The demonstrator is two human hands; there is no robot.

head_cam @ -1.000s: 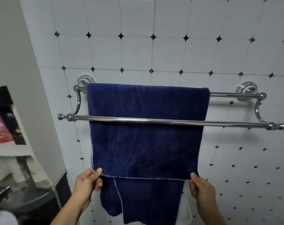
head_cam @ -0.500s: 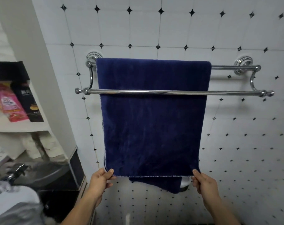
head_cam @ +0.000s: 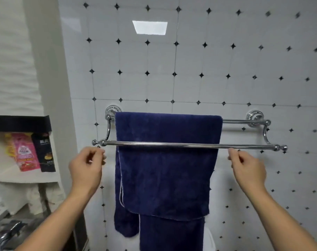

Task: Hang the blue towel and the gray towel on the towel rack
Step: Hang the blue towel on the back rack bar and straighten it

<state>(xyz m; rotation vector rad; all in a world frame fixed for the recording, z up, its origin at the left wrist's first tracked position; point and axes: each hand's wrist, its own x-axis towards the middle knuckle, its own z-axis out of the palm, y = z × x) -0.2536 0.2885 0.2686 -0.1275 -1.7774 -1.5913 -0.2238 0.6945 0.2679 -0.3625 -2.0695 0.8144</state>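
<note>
The single head-worn camera looked forward and slightly upward at a tiled wall (head_cam: 208,60) from close range; the towel rack (head_cam: 190,146) sat mid-frame, both forearms reached in from below; a shelf (head_cam: 20,122) edged the left side.

- The chrome double towel rack (head_cam: 248,146) is fixed on the tiled wall (head_cam: 190,69).
- The blue towel (head_cam: 165,169) hangs over its back bar, behind the front bar, which is bare.

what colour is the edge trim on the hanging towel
The blue towel has a thin pale, whitish trim along its left and bottom edges, clearest in the head view.
</note>
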